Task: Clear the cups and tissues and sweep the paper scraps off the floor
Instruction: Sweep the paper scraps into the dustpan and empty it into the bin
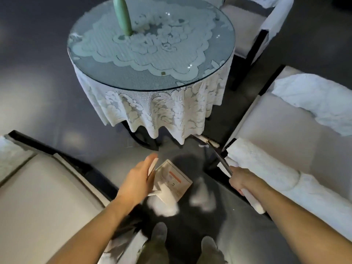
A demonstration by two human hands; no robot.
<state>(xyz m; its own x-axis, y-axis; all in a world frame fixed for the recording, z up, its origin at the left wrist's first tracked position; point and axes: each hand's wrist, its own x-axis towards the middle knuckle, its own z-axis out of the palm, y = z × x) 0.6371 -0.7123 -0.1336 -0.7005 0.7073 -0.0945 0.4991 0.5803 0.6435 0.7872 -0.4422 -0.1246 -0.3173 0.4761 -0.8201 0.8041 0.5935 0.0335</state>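
Head view looks down on a round glass-topped table draped in white lace cloth, the landmark for everything else. On its far side stands a tall pale green vase, and one small dark square scrap lies on the glass near the front rim.

Below the front edge of the table, over the dark glossy floor, the left hand is curled around the upright handle of a white plastic dustpan with an orange printed label, fingers extended along the handle and partly closed on it. The dustpan sits just off the table's hanging cloth, tilted towards the person's feet.

To the right of the table's front edge, the right hand is clenched on a slim dark broom handle with a white grip. The shaft slants up towards the foot of the table, where its white head touches the floor beneath the lace hem. A few pale paper scraps lie there beside the head; they are small and blurred.

Cream cushioned chairs with white fluffy covers stand on both sides of the table.
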